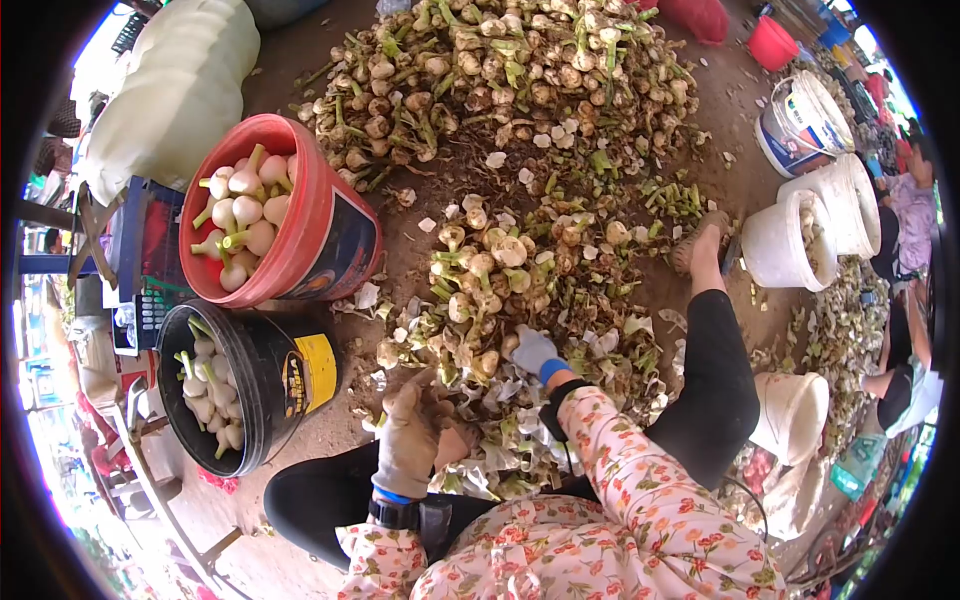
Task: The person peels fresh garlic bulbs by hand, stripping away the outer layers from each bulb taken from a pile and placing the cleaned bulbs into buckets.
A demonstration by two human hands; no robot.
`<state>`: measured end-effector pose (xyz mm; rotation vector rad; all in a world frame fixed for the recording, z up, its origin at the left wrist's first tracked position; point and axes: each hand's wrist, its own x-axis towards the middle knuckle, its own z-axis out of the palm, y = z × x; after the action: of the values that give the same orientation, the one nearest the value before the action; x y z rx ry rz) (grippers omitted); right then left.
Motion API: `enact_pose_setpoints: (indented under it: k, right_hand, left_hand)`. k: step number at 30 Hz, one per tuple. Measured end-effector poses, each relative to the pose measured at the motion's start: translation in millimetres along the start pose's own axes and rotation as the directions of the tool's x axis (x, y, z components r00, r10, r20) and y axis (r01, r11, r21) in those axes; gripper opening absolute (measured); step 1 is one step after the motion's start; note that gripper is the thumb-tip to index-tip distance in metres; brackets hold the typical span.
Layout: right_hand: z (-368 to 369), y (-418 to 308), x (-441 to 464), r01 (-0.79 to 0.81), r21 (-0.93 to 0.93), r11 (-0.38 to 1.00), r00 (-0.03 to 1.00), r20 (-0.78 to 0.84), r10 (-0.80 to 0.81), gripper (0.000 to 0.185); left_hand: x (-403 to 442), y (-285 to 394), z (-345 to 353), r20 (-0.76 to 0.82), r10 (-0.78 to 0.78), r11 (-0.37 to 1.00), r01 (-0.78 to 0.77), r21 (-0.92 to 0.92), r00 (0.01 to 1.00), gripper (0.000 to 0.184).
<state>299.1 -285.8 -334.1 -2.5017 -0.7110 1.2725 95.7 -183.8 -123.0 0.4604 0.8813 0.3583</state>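
My left hand [405,440], in a pale work glove, is held low over my folded leg. Its fingers are curled closed, and what they hold, if anything, cannot be made out. My right hand [533,352], in a whitish glove with a blue cuff, reaches into the near edge of the garlic heap. Its fingers close against a garlic bulb [511,347], partly hidden by the glove. Unpeeled garlic bulbs [480,265] with dirty skins and cut stems lie just beyond. Loose peels [510,445] cover the ground between my legs.
A red bucket [310,150] and a black bucket [262,330] at left hold peeled white bulbs. A bigger garlic pile [480,60] lies ahead. White buckets [770,240] stand at right, with other people beyond. A metal frame [150,470] stands at lower left.
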Motion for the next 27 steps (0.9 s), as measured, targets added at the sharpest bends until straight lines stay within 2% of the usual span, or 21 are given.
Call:
enact_pose_setpoints:
  k: [3,5,6,7,8,9,10,11,12,14,16,17,20,21,24,27]
  right_hand:
    - [-24,39,-21,0.088,0.388,0.918,0.996,-0.008,-0.092,0.054]
    - [-44,38,-57,0.284,0.460,0.841,0.958,-0.158,-0.238,0.055]
    - [-64,19,-93,0.399,0.367,0.840,0.912,-0.252,-0.323,0.055]
    - [-84,-3,-129,0.505,0.260,0.823,0.846,-0.335,-0.414,0.055]
    - [-96,-20,-161,0.459,0.191,0.868,0.878,-0.247,-0.410,0.055]
    - [-95,-23,-177,0.600,0.091,0.795,0.784,-0.269,-0.560,0.056]
    - [-93,-24,-192,0.684,0.051,0.728,0.700,-0.328,-0.634,0.055]
    - [-92,-25,-206,0.756,-0.001,0.655,0.605,-0.382,-0.698,0.055]
    - [-93,-26,-220,0.790,0.002,0.613,0.536,-0.487,-0.690,0.054]
    - [-100,-26,-235,0.765,0.270,0.585,0.614,-0.581,-0.534,0.051]
    - [-111,-23,-243,0.485,0.743,0.460,0.874,-0.403,-0.272,0.048]
    - [-109,-23,-241,0.451,0.793,0.408,0.886,-0.342,-0.314,0.045]
    - [-112,-38,-252,0.200,0.833,0.516,0.955,-0.048,-0.292,0.037]
    - [-89,-28,-233,0.435,0.804,0.406,0.877,-0.276,-0.394,0.029]
    - [-95,-28,-245,0.366,0.831,0.420,0.889,-0.180,-0.420,0.024]
    - [-98,-26,-251,0.400,0.829,0.391,0.865,-0.200,-0.461,0.023]
  left_hand:
    - [12,-18,-4,-0.015,-0.096,0.993,0.097,0.064,0.995,0.034]
    - [12,-30,9,-0.043,-0.188,0.966,0.192,0.175,0.981,0.039]
    - [11,-38,18,-0.061,-0.233,0.943,0.241,0.228,0.970,0.043]
    - [14,-47,20,-0.023,-0.269,0.904,0.260,0.339,0.963,0.055]
    - [5,-50,36,0.018,-0.240,0.902,0.216,0.375,0.971,0.065]
    - [1,-57,41,0.073,-0.244,0.913,0.204,0.352,0.967,0.065]
    - [-3,-60,43,0.128,-0.246,0.924,0.193,0.331,0.961,0.064]
    - [-7,-60,45,0.159,-0.191,0.940,0.134,0.313,0.969,0.063]
    - [-11,-58,48,0.193,-0.134,0.953,0.073,0.295,0.972,0.062]
    - [-22,-52,55,0.232,-0.059,0.957,-0.011,0.290,0.971,0.058]
    - [-41,-43,64,0.239,-0.034,0.945,-0.047,0.325,0.970,0.055]
    - [-43,-48,65,0.255,0.009,0.894,-0.122,0.430,0.967,0.062]
    - [-42,-62,55,0.498,0.203,0.572,-0.515,0.639,0.843,0.067]
    - [-47,-59,61,0.539,0.253,0.451,-0.590,0.669,0.804,0.069]
    - [-61,-55,69,0.526,0.273,0.298,-0.590,0.750,0.806,0.066]
    - [-67,-55,69,0.511,0.274,0.310,-0.578,0.755,0.815,0.065]
